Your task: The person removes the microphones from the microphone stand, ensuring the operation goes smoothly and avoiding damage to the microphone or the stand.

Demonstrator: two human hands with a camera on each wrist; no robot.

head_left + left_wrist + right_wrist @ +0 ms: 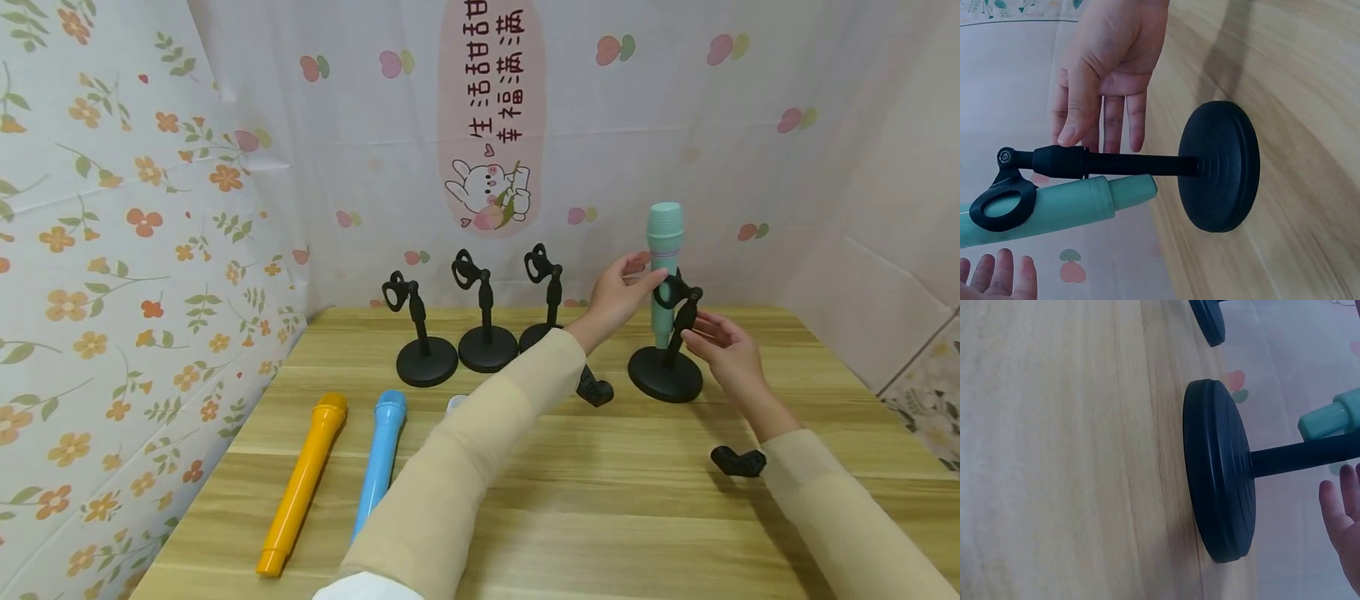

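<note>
A mint-green microphone [665,229] stands upright in the clip of a black microphone stand [666,375] on the right side of the table. My left hand [618,296] is beside the microphone's upper body, thumb reaching toward it, fingers loosely extended. In the left wrist view, those fingers [1004,275] are apart from the microphone. My right hand [727,354] is at the other side of the stand's pole, its fingers extended rather than wrapped around. The left wrist view shows its thumb by the pole's collar; whether it touches cannot be told.
Three more black stands [487,348] with bare clips stand at the back. An orange microphone [303,483] and a blue microphone [381,454] lie at left. A white object [454,403] is partly hidden by my left sleeve. Two small black pieces [738,461] lie on the table.
</note>
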